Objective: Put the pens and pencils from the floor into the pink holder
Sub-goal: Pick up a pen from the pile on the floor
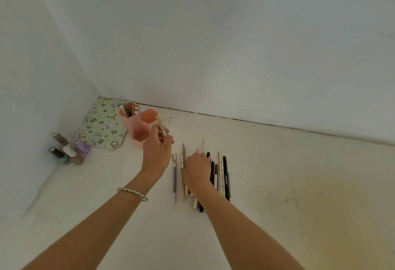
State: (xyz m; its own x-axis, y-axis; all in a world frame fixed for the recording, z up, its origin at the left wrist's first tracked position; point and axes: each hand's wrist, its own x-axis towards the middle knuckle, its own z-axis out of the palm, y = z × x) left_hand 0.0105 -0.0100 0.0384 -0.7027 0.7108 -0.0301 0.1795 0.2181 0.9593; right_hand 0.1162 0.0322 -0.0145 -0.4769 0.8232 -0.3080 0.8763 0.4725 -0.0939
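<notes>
A pink holder (136,123) of hexagonal cups stands on the floor near the wall corner; its back cup has several pens in it, the front cups look empty. My left hand (157,152) holds a cream pen (161,127) upright just right of the holder's front cup. A pile of pens and pencils (222,175), black, white, grey and beige, lies on the floor to the right. My right hand (197,168) rests on the pile, fingers curled down onto a pink-tipped pen (198,150); whether it grips it is unclear.
A flowered fabric pouch (100,125) lies in the corner behind the holder. Several small bottles (68,150) stand left of it by the left wall. White walls close off the back and left; bare floor extends to the right.
</notes>
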